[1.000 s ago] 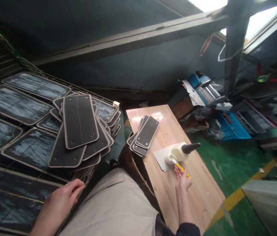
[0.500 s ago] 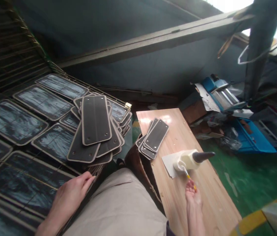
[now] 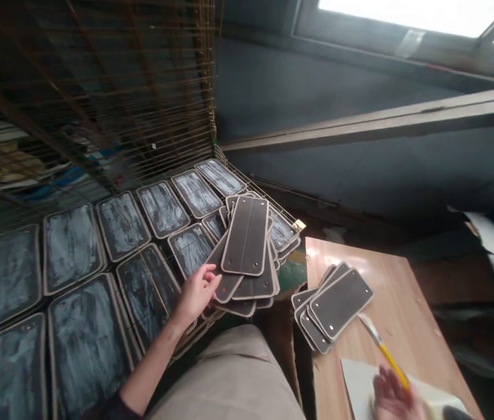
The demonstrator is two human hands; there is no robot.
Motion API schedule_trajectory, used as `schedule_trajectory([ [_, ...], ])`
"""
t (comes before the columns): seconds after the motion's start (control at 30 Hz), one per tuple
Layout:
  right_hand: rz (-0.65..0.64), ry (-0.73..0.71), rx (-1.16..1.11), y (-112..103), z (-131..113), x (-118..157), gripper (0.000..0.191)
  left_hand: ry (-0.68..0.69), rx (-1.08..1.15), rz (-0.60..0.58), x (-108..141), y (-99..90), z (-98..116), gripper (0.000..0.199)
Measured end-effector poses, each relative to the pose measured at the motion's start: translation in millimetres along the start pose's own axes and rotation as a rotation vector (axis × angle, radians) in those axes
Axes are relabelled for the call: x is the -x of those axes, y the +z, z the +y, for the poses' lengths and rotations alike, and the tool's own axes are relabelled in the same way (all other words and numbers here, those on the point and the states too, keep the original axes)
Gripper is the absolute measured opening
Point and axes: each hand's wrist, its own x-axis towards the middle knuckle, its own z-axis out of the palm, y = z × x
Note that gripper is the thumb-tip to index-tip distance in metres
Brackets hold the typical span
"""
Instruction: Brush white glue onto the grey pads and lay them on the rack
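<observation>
- The brush (image 3: 388, 357) has left the cream container (image 3: 436, 398); the left hand (image 3: 198, 293) has come to the pile of dark plates (image 3: 247, 233).
- The right hand (image 3: 392, 395) grasps the brush, bristles near the smaller stack (image 3: 342, 303) at the worktop's (image 3: 404, 303) left edge.
- The left hand is half curled; whether it grips, I cannot tell.

No text, label, brand, number or sign can be read. The yellow handle of the paintbrush (image 3: 390, 360) is too blurred to tell whether it bears any print, and the clutter (image 3: 8, 163) behind the wire rack (image 3: 208, 76) is too dim and too small to make out lettering.
</observation>
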Motion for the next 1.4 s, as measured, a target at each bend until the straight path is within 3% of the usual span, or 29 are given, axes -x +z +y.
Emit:
schedule_trajectory([
  [0.1,-0.316,-0.071,-0.032,120.7,-16.2,25.2,0.02,-0.044,0.037,-0.002,-17.5,9.3,3.2,0.046],
  [0.2,-0.572,-0.15,-0.012,215.6,-16.9,56.3,0.028,-0.028,-0.061,0.063,-31.3,16.4,6.4,0.038],
  [0.33,-0.856,-0.185,0.007,292.6,-8.6,83.8,0.035,-0.022,-0.101,0.157,-44.4,22.5,7.3,0.03],
  [0.43,-0.963,-0.224,0.026,326.2,-8.4,89.9,0.034,0.046,0.103,0.077,-47.0,23.1,16.5,0.026],
  [0.6,-1.014,-0.37,0.045,358.9,-21.2,87.9,0.03,0.128,0.616,-0.162,-43.9,20.4,53.4,0.029],
  [0.7,-0.976,-0.464,-0.006,370.7,-32.9,84.2,0.028,0.148,0.863,-0.197,-48.5,18.1,71.0,0.029],
  [0.9,-0.919,-0.608,-0.125,385.4,-59.8,78.3,0.022,0.289,0.98,-0.164,-65.8,-4.3,99.8,0.025],
  [1.0,-0.919,-0.624,-0.108,385.4,-66.9,80.0,0.021,0.322,0.97,-0.163,-55.6,-16.5,106.6,0.024],
  [1.1,-0.981,-0.617,-0.042,379.0,-64.3,84.2,0.021,0.186,0.922,-0.114,-26.8,-15.2,91.4,0.023],
  [1.27,-1.163,-0.606,0.258,364.3,-42.0,85.7,0.025,-0.196,0.825,-0.067,23.1,14.7,33.2,0.032],
  [1.4,-1.391,-0.803,0.603,367.7,-26.5,79.8,0.025,-0.261,0.804,-0.002,36.3,33.5,4.2,0.038],
])
